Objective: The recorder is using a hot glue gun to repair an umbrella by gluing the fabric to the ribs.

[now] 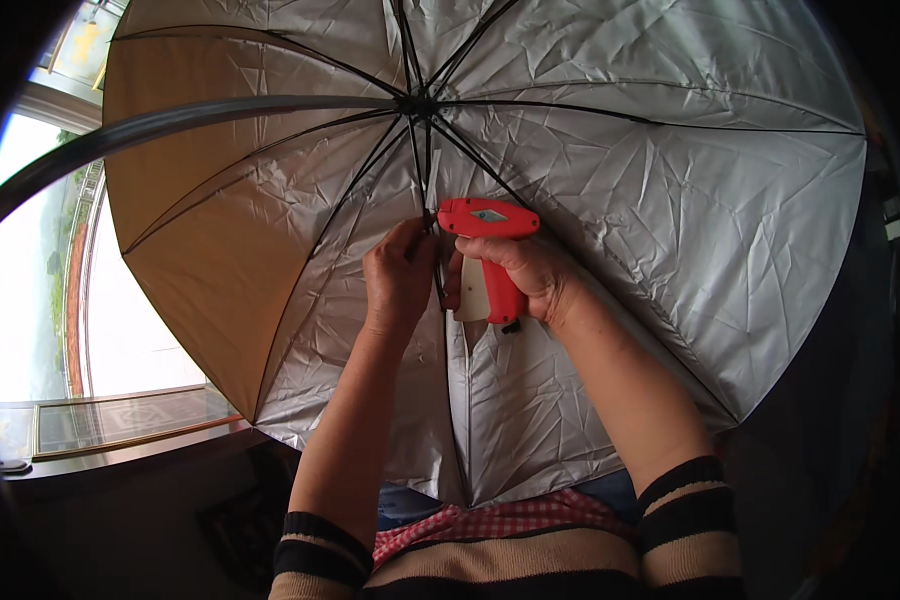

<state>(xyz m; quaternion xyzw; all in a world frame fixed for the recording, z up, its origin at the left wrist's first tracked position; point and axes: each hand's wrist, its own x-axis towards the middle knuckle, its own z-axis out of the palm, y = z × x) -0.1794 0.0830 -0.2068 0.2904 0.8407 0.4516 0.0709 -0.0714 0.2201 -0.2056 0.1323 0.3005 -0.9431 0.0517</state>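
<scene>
An opened umbrella (610, 260) with silvery, creased lining and black ribs spreads before me, its inner side facing up. In my right hand (530, 268) is a red tagging gun (490, 218) with a white trigger, its nose pointing left. My left hand (402, 275) is closed in a pinch at a black rib (427, 170), right by the nose of the gun. The fingertips hide part of the rib there, and whether cloth is caught between them cannot be seen.
From the ribs' hub (416, 106) the dark umbrella shaft (220, 117) curves out to the left edge. A bright window (30, 290) and a ledge with a framed glass panel (135, 420) lie at left. Red checked cloth (510, 520) shows below the umbrella, near my body.
</scene>
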